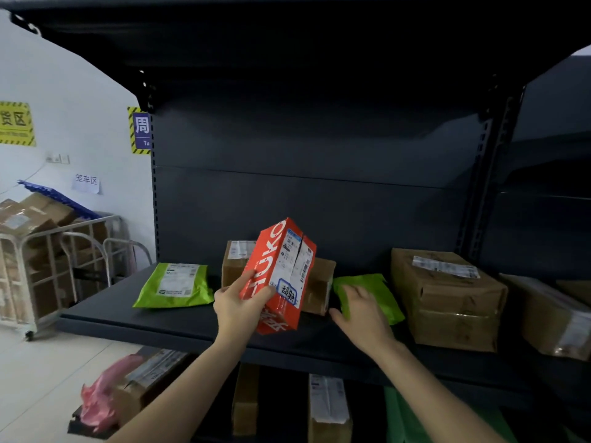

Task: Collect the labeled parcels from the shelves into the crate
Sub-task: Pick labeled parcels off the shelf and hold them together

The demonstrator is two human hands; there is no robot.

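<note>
The dark metal shelf point(160, 311) in front of you carries the parcels. The big brown carton point(447, 298) sits at its right with a white label on top. Your left hand point(238, 306) grips the orange box point(271, 273) by its lower end, thumb and fingers clamped round it. The box is tilted and lifted clear of the shelf. It reads "UKO" and bears a white shipping label and a blue-edged sticker handwritten "超期". Your right hand point(361, 318) lies with fingers stretched out on the green mailer point(380, 292) beside the carton. A paper note point(85, 183) on the wall reads "笼车区".

One red box point(281, 273) — on the middle shelf point(128, 318), two green mailers point(174, 286) point(380, 289), four brown cartons point(235, 263) point(321, 282) point(447, 298) point(550, 321)
</note>
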